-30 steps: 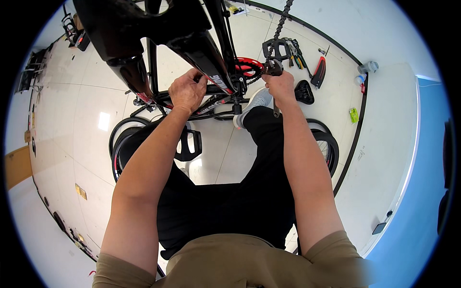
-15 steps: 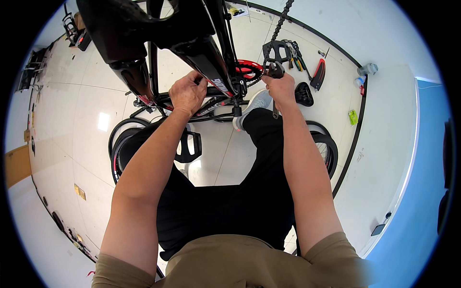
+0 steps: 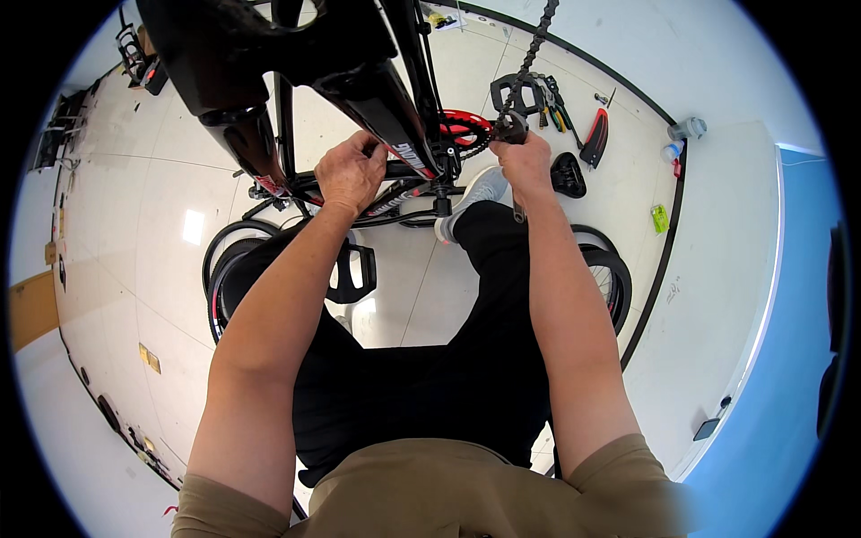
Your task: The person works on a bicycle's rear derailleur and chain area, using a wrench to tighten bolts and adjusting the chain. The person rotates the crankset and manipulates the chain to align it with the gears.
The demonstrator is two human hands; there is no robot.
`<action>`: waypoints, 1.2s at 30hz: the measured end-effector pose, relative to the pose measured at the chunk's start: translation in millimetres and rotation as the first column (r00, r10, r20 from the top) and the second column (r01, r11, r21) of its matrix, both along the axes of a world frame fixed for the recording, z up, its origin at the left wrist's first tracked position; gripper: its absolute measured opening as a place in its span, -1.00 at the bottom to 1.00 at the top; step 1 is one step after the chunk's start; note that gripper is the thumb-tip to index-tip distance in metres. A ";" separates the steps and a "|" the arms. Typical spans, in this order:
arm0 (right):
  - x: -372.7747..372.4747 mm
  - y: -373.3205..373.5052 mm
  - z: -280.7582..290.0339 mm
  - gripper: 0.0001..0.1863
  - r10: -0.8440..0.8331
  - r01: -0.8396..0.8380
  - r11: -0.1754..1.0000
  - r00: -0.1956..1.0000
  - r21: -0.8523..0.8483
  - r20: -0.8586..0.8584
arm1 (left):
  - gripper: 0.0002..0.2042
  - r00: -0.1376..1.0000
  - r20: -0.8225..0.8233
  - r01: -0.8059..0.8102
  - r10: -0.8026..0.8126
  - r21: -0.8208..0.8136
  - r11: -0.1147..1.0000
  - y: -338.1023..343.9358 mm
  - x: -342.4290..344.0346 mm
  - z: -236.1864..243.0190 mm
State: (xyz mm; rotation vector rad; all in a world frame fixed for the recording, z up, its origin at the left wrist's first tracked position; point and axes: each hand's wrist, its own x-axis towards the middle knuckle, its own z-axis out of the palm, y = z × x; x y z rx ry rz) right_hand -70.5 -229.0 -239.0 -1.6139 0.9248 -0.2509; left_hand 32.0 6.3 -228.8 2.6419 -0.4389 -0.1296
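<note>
I see a saddle [image 3: 568, 175] toward the floor's [image 3: 143, 206] right edge; the bicycle frame [image 3: 381, 103] obstructs, standing between the hands. Beside the chain [image 3: 540, 40], the right hand [image 3: 525, 161] clamps a dark tool [image 3: 513, 129]; whether the left hand [image 3: 352, 175] grips, I can't tell.

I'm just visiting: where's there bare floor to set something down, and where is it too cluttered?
The widest bare patch is the floor between the left-hand wheel and left wall. A smaller patch lies between the trousered legs, below the bicycle frame. It's crowded around the right hand: chainring, hand tools, saddle.
</note>
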 end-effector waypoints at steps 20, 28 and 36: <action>1.9 3.0 13.3 -0.79 0.017 -0.051 0.991 0.964 0.126 0.264 | -0.70 1.000 -0.014 0.009 -0.008 0.032 0.999 2.7 1.8 -2.8; 3.6 3.0 7.1 -0.81 -0.005 -0.052 0.987 0.934 0.149 0.358 | -0.58 0.993 -0.113 0.032 -0.018 0.119 0.992 0.1 3.2 5.0; -2.8 -4.8 11.4 -0.86 -0.039 0.017 0.997 0.958 0.077 0.285 | -0.61 0.995 -0.098 0.037 -0.026 0.107 0.994 1.4 3.0 1.8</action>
